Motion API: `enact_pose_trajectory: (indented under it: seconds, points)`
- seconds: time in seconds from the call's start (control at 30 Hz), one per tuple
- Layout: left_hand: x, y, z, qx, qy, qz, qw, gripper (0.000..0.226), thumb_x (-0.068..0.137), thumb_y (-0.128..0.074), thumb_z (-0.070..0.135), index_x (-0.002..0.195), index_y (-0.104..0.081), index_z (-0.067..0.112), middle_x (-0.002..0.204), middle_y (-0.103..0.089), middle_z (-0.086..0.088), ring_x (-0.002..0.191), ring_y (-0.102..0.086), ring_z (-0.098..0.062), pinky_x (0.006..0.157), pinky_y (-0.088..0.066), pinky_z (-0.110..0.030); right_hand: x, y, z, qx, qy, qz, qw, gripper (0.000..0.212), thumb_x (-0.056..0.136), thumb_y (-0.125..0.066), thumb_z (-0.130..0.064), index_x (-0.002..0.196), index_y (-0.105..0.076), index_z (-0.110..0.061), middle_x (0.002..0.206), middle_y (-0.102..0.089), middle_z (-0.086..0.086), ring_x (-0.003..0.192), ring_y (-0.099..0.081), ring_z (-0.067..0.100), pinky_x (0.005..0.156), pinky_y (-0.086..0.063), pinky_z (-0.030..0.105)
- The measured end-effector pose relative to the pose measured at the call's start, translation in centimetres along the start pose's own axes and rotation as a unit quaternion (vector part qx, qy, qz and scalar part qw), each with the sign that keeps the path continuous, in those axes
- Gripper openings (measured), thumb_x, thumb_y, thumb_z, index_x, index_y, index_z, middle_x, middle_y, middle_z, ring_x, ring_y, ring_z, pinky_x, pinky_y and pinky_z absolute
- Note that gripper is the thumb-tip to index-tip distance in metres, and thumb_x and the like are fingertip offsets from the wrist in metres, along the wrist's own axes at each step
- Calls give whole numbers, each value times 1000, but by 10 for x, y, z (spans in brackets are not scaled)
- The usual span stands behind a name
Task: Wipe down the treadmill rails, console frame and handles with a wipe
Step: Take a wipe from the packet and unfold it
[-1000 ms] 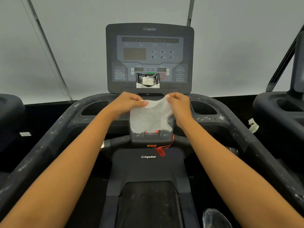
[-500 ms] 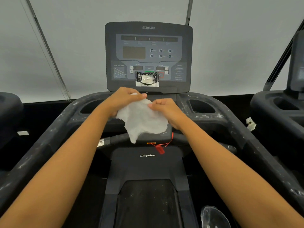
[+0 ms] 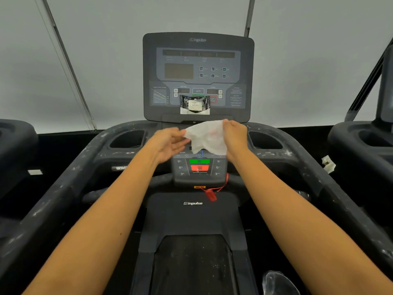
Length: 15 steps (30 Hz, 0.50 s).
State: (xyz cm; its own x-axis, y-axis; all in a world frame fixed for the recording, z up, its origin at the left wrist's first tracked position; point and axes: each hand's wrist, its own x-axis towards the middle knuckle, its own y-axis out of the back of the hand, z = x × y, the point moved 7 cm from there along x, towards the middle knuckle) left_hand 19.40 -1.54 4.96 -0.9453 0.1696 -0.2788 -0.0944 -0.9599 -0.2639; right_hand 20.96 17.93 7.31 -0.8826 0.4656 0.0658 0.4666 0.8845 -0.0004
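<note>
Right hand (image 3: pixel 235 137) pinches the wipe (image 3: pixel 207 138) at its top corner, loose-fingered left hand (image 3: pixel 170 143) at its edge.

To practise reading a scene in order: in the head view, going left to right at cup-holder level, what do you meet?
In order: left cup holder → left hand → wipe → right hand → right cup holder.

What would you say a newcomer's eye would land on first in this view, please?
The white wipe held up over the lower control panel, pinched by the right hand with the left hand at its other edge. Next, the white-speckled handrails on both sides, and the red safety clip dangling below the panel.
</note>
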Motion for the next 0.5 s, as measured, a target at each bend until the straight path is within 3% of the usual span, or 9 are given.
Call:
enact_pose_trajectory:
  seconds: [0.1,0.2,0.27,0.33,0.43,0.5]
  points:
    - [-3,9,28,23,-126,65,990,42,90,-57,-1,130,-51,10,90,-65,-2,77,-62,-15,75,-48,-26,0,12,-8,-92,70,28,993,33,93,-52,-21,65,-51,-4,62,-35,6,60,-28,15,61,-29,30]
    - [-9,1,45,-36,-202,27,978,33,94,-50,-2,124,-50,12,93,-64,-5,78,-63,-17,71,-54,-29,-3,12,-19,-26,77,-5,997,33,92,-57,-20,74,-60,8,72,-43,8,68,-37,14,64,-33,29]
    - [-11,-10,44,13,-213,10,977,32,93,-52,-2,122,-52,11,100,-64,-6,87,-63,-21,79,-55,-41,-2,6,-23,-61,69,-49,995,33,91,-59,-19,78,-61,12,72,-44,7,69,-38,16,64,-34,29]
    - [-7,-10,38,86,-211,37,973,37,90,-57,-3,125,-55,9,108,-63,-10,96,-61,-25,88,-53,-49,1,7,-22,-122,87,-52,987,39,90,-59,-20,67,-55,10,64,-38,7,64,-34,17,60,-33,28]
    - [-6,0,34,78,-202,97,971,49,85,-67,2,130,-50,11,112,-61,-7,103,-63,-27,89,-53,-48,2,8,-26,-104,109,-30,988,42,90,-59,-22,72,-53,15,66,-35,8,63,-30,19,54,-32,30]
    - [-5,5,35,89,-198,120,969,66,81,-73,6,138,-42,14,116,-60,-11,105,-63,-29,92,-52,-49,2,9,-27,-121,117,-9,986,40,90,-59,-16,57,-48,3,58,-30,8,60,-27,16,54,-30,27]
